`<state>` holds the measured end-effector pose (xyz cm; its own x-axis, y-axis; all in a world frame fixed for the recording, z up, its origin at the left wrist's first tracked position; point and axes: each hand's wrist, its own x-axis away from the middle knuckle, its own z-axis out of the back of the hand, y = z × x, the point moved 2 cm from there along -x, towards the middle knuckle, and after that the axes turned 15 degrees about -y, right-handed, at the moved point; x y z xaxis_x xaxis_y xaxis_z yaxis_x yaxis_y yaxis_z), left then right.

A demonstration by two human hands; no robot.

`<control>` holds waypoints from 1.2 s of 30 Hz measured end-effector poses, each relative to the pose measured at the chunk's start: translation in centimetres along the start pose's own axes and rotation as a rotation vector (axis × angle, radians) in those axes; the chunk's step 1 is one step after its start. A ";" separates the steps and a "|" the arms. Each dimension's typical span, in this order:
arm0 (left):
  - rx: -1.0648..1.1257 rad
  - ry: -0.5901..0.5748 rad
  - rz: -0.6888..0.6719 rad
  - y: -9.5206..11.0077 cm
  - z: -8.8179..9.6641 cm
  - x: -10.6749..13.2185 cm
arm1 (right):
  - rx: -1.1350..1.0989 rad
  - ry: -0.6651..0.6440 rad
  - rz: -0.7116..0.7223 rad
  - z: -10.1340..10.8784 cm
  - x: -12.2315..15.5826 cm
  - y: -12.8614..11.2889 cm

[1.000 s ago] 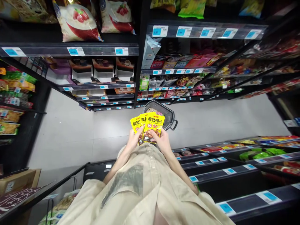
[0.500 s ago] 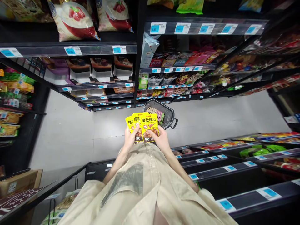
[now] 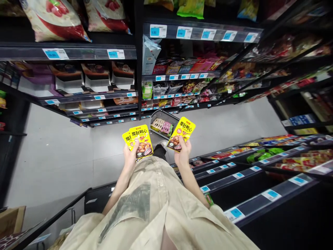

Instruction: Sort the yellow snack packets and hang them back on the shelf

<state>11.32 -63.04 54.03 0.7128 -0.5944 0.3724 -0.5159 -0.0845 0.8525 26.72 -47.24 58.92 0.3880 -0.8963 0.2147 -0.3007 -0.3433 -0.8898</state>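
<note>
My left hand [image 3: 130, 155] is closed on two overlapping yellow snack packets [image 3: 139, 139] with red and brown print. My right hand [image 3: 183, 155] grips a single yellow packet of the same kind [image 3: 181, 133], tilted to the right and held apart from the others. Both hands are in front of my chest, above a dark shopping basket [image 3: 158, 114] on the floor that holds several wrapped snacks [image 3: 162, 126].
Black shelves with blue price tags [image 3: 116, 53] rise ahead, stocked with bags, boxes and small packets. A lower shelf run with colourful packets [image 3: 262, 155] lies to my right. Grey tiled floor [image 3: 59, 149] spreads left. A cardboard box [image 3: 10, 222] sits at the lower left.
My right hand has pulled one yellow packet away to the right from the fanned bunch; the other two stay in my left hand. The view has shifted right.
</note>
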 end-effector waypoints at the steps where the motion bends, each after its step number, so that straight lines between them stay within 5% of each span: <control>1: -0.011 -0.001 -0.006 -0.1 -0.2 0.0 | 0.007 -0.031 -0.046 -0.2 0.3 0.5; 5: -0.081 -0.066 -0.041 -0.3 -1.7 0.7 | 0.137 -0.239 -0.227 -1.0 1.6 2.9; 9: -0.140 -0.132 -0.058 -0.2 -2.7 1.2 | 0.318 -0.413 -0.247 -1.7 2.6 4.3; 20: 0.153 -0.076 0.024 -0.2 -2.3 1.0 | 0.349 -0.292 -0.125 -0.9 2.1 3.6; 22: 0.174 -0.045 0.026 -0.2 -1.9 0.9 | 0.597 -0.242 -0.004 0.3 1.3 2.4; 27: 0.218 0.001 0.026 -0.4 -1.0 0.6 | 1.892 0.154 0.289 2.9 -0.8 -1.2; 32: 0.259 -0.002 0.049 -0.6 -0.8 0.6 | 3.084 0.442 0.378 3.9 -1.0 0.1; 34: 0.254 -0.019 0.052 -0.5 -0.9 0.6 | 3.498 0.768 0.707 3.7 -0.6 1.0; 36: 0.239 -0.050 0.062 -0.4 -1.2 0.8 | 3.816 1.347 1.143 3.3 0.1 1.8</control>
<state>12.68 -62.57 54.42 0.6551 -0.6426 0.3974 -0.6595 -0.2296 0.7158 29.06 -47.01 56.03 0.7909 -0.5465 -0.2752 -0.2181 -0.6720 0.7078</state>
